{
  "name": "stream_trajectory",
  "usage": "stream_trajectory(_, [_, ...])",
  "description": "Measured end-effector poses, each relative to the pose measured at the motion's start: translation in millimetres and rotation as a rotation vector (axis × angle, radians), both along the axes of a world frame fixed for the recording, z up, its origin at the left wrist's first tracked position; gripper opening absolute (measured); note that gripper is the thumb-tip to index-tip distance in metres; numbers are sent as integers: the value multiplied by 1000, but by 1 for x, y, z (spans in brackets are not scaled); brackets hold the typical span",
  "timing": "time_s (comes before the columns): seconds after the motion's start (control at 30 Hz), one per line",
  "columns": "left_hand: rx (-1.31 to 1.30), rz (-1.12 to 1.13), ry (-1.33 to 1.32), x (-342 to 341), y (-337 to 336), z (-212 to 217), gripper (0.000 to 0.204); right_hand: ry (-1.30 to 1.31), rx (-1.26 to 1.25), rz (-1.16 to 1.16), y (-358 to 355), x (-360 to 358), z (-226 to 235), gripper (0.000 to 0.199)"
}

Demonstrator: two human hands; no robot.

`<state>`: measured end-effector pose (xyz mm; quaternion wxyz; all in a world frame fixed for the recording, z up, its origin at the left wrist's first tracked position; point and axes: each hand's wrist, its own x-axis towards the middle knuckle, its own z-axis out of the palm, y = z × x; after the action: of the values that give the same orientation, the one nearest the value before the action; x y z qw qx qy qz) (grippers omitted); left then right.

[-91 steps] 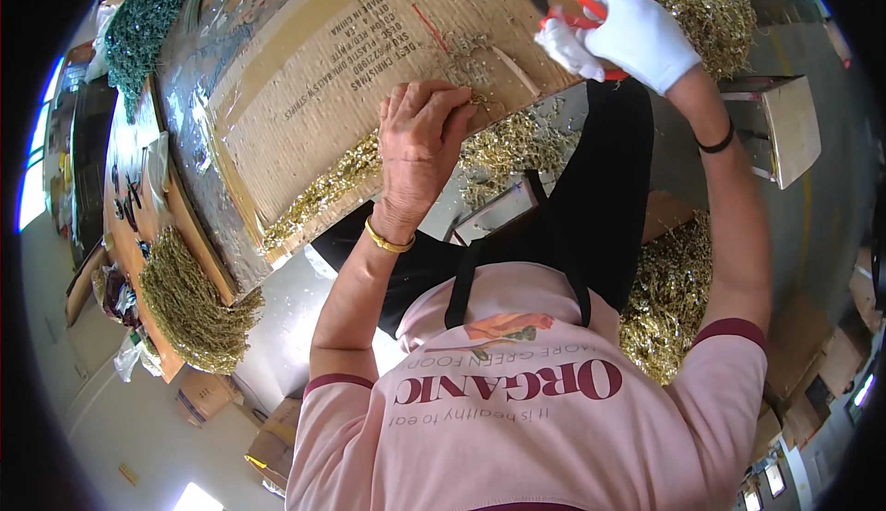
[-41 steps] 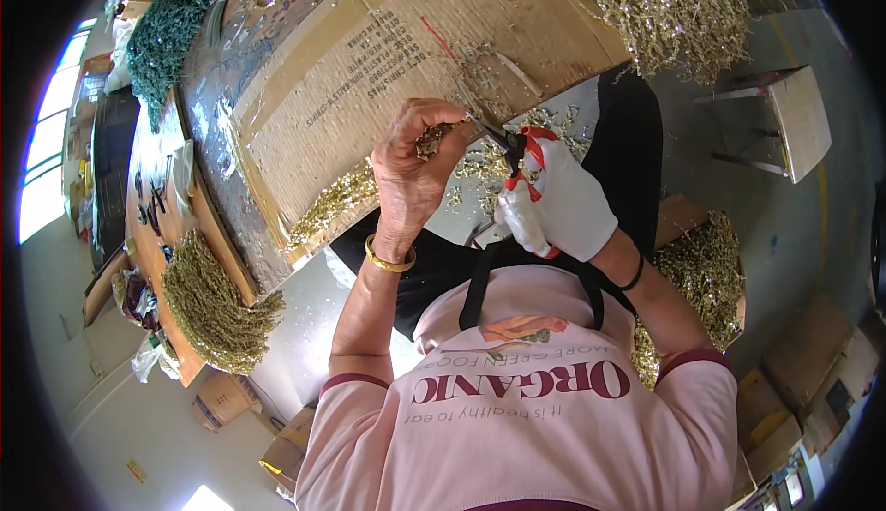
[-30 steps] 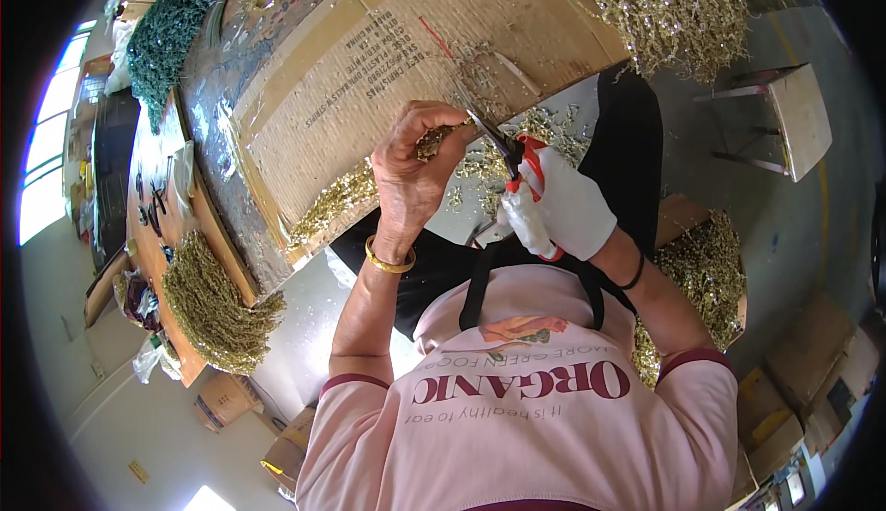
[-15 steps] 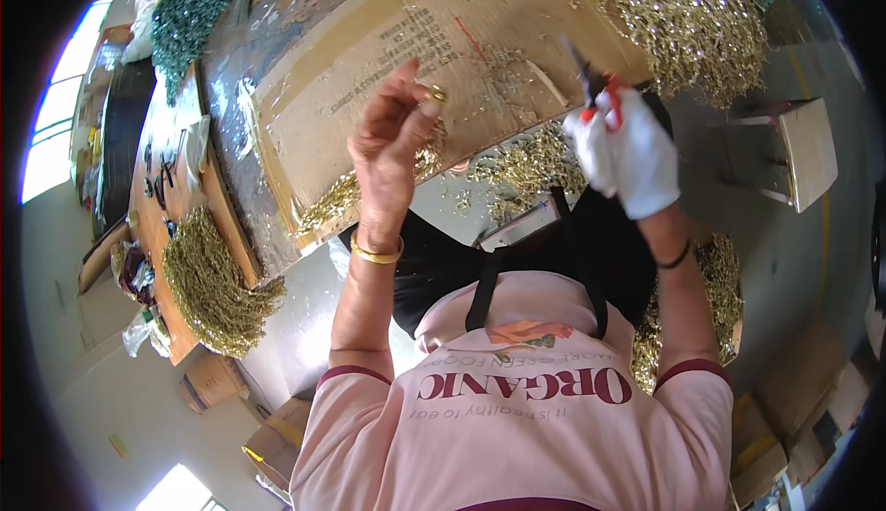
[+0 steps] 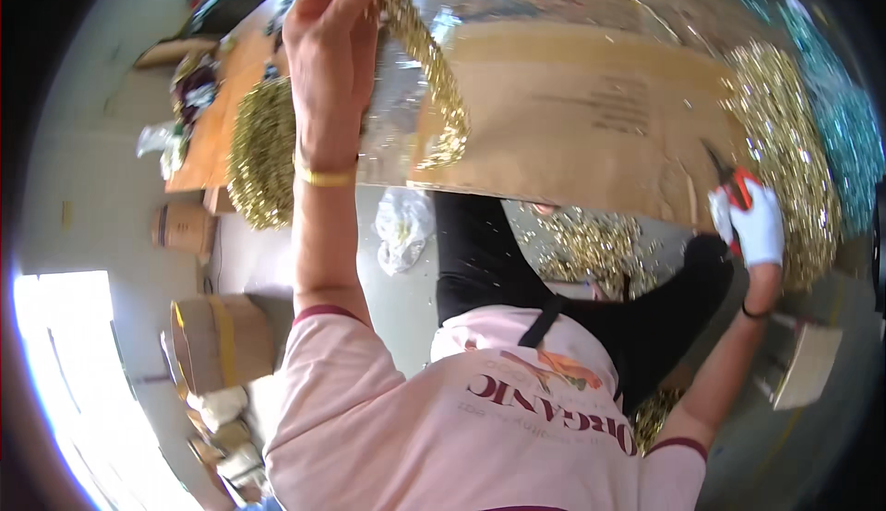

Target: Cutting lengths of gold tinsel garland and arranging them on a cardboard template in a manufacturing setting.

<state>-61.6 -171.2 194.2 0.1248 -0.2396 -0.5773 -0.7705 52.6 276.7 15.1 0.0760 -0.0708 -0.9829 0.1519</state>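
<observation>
I am lifting a cut gold tinsel strand (image 5: 434, 77) toward twelve o'clock in my left hand (image 5: 328, 40), while my gloved right hand (image 5: 752, 225) at three o'clock is gripping what seem to be red-handled cutters (image 5: 734, 188), with heaps of tinsel (image 5: 784, 142) seemingly uncut.

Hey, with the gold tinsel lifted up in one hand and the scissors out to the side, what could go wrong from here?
The gold tinsel strand hangs loose from the bare left hand, so it may snag on the cardboard sheet. The red-handled scissors in the gloved right hand sit close to a gold tinsel pile and could catch in it. Tinsel scraps lie on the floor, perhaps slippery.
</observation>
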Motion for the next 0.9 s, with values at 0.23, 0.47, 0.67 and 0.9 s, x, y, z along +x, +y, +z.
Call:
stream_trajectory(0.23, [-33, 407, 322, -38, -164, 84, 28, -29, -50, -15, 21, 0, -21, 38])
stream_trajectory(0.47, [-8, 1133, 307, 49, -299, 12, 32, -73, -150, -93, -3, 4, -2, 36])
stream_trajectory(0.67, [-38, 1485, -112, 132, -348, -154, 29, -44, -77, -48, 9, 2, -4, 34])
stream_trajectory(0.9, [-282, 1013, 92, 125, -297, -153, 36, 142, -100, 113, -17, -13, 7, 38])
